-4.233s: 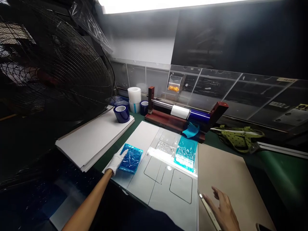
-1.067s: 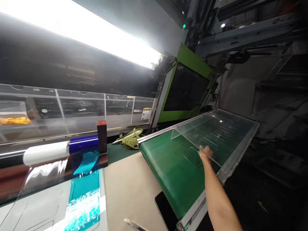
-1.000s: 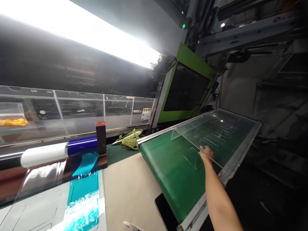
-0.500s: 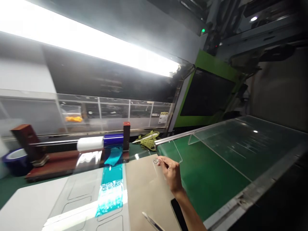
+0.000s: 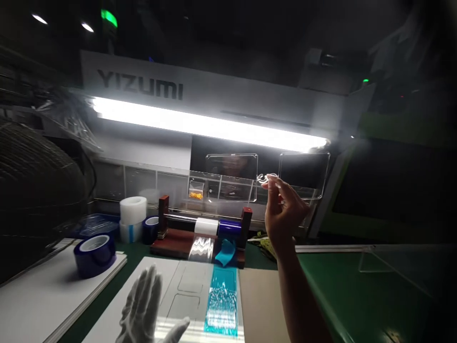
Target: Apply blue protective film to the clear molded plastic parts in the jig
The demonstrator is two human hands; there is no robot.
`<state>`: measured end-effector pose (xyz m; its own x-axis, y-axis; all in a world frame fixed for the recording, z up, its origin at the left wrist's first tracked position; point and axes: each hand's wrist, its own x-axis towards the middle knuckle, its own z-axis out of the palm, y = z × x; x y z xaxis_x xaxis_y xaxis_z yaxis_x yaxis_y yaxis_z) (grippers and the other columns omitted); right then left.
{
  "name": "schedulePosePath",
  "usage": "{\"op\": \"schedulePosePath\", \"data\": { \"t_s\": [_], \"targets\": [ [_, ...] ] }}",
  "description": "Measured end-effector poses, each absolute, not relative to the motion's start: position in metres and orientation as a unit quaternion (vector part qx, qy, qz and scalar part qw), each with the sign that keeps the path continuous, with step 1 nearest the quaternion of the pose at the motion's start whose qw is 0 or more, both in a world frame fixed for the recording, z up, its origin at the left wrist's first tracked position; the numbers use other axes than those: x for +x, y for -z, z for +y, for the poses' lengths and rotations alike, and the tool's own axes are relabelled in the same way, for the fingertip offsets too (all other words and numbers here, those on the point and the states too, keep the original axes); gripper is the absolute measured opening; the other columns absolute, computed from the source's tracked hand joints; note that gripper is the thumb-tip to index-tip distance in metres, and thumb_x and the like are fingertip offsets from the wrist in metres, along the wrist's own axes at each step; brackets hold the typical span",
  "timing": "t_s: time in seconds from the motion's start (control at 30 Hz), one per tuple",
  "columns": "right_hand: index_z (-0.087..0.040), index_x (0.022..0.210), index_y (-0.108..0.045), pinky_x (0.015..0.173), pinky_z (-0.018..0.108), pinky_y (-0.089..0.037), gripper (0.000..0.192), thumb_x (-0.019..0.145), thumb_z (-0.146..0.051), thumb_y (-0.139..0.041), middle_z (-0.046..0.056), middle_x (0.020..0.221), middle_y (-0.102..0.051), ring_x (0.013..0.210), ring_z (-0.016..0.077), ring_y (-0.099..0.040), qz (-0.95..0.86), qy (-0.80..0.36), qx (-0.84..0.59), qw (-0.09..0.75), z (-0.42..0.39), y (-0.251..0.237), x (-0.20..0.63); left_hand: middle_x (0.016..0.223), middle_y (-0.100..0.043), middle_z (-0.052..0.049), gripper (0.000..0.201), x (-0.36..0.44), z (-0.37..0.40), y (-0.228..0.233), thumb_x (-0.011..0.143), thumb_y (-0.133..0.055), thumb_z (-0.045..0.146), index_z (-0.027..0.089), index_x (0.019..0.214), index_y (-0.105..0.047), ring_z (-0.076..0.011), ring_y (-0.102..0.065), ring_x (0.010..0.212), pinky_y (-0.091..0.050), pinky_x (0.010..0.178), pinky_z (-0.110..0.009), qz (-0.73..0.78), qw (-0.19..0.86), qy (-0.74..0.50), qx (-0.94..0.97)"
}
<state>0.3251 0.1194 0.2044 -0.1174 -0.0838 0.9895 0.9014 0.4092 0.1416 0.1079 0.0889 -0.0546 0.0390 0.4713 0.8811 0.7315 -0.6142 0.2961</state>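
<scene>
Up in front of the lamp, my right hand (image 5: 285, 209) is closed in a pinch on the clear runner (image 5: 263, 178) of a transparent moulded plastic part. Two thin rectangular panels with rounded corners hang from it, a left panel (image 5: 231, 178) and a right panel (image 5: 304, 172). My bare right fingers hide part of the runner. My left hand (image 5: 143, 307), in a white glove, is open with fingers stretched out and holds nothing. It hovers over the white sheet (image 5: 135, 281), which bears drawn rounded outlines. Beside these lies teal film (image 5: 221, 305).
A tape stand (image 5: 174, 243) carries a white roll (image 5: 207, 226) and a blue roll (image 5: 230, 227). Left are a blue tape roll (image 5: 94, 264) on white sheets and stacked white rolls (image 5: 133, 209). A tube lamp (image 5: 214, 127) crosses above; cardboard (image 5: 259, 297) lies right.
My view has swung left. My right hand has lifted the clear part from low over the cardboard and green surface up toward the lamp. My gloved left hand has come into view.
</scene>
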Motion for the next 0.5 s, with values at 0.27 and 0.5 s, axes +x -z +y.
{"op": "schedulePosePath", "data": {
  "t_s": [0.27,0.5],
  "targets": [
    [-0.016,0.098,-0.065,0.06,0.022,-0.047,0.015,0.087,-0.013,-0.057,0.001,0.081,-0.067,0.075,0.0111,-0.063,-0.617,0.393,-0.295,0.614,0.116,-0.204,0.293,0.15,-0.015,-0.019,0.101,0.066,0.104,-0.003,0.074,-0.07,0.033,0.018,0.15,-0.006,-0.0414,-0.018,0.136,-0.029,0.105,-0.063,-0.393,0.158,0.61,-0.669],
    [-0.015,0.098,-0.066,0.063,0.022,-0.048,0.015,0.085,-0.011,-0.058,0.001,0.08,-0.067,0.075,0.0108,-0.063,-0.619,0.399,-0.288,0.612,0.112,-0.203,0.287,0.15,-0.017,-0.019,0.099,0.062,0.103,-0.012,0.074,-0.07,0.034,0.017,0.15,-0.008,-0.0409,-0.016,0.137,-0.026,0.106,-0.063,-0.38,0.151,0.617,-0.673]
  ]
}}
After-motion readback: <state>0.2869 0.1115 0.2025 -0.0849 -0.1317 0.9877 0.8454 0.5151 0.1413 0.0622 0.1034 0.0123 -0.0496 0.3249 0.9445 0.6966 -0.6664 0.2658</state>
